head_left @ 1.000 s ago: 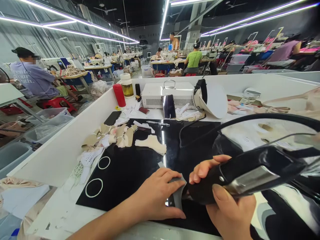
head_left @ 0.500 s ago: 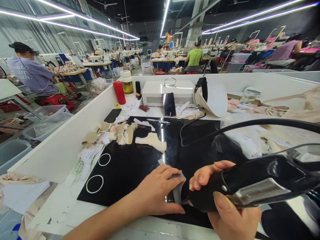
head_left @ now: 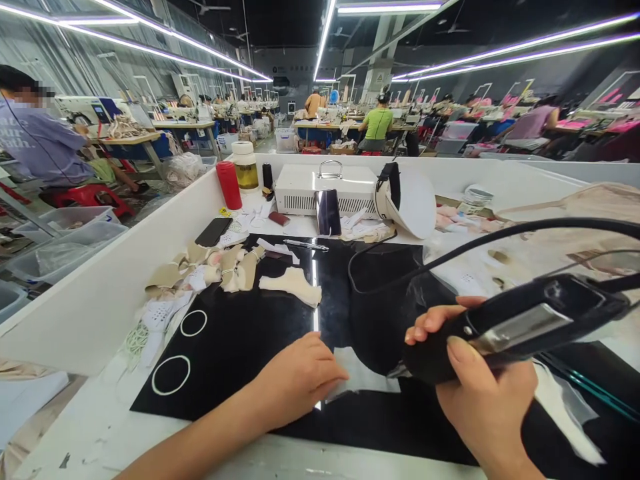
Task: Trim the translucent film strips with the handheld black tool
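Note:
My right hand is wrapped around a black corded hand tool with a silver lever and a small pointed metal tip. The tip is at the right end of a thin translucent piece on the black board. My left hand is closed at the left edge of this piece, its fingers curled and pressed together there; the fingertips are partly hidden. Farther back on the board is a cream fabric piece. Another cream strip lies under clear film to the right of my right hand.
Bundled beige pieces and two pale rings are at the left. A white vented box, a phone and a white visor stand behind. The tool's cable arches across the right. People sit at sewing machines beyond the white wall.
The translucent piece now lies flatter and more exposed between my hands. My left hand has gone from spread fingers to curled ones. The tool has shifted right, and the camera view has turned slightly.

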### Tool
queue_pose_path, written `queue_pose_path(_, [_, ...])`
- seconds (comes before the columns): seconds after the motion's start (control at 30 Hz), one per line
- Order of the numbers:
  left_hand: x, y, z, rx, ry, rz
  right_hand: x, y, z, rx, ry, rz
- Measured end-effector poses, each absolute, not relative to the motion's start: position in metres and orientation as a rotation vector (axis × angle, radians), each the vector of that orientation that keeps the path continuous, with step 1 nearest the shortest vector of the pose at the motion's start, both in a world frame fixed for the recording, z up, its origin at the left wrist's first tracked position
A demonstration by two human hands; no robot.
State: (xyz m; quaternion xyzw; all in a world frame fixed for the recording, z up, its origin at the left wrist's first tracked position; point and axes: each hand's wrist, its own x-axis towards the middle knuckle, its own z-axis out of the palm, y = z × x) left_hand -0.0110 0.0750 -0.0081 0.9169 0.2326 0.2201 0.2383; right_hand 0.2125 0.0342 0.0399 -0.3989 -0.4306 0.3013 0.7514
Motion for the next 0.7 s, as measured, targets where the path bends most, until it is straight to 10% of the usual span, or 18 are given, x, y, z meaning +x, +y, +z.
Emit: queue_pose_path(0.7, [-0.011,0.076,-0.004,2.411,0.608,0.498,0.173,0.019,0.036,-0.744,-1.049,0.832])
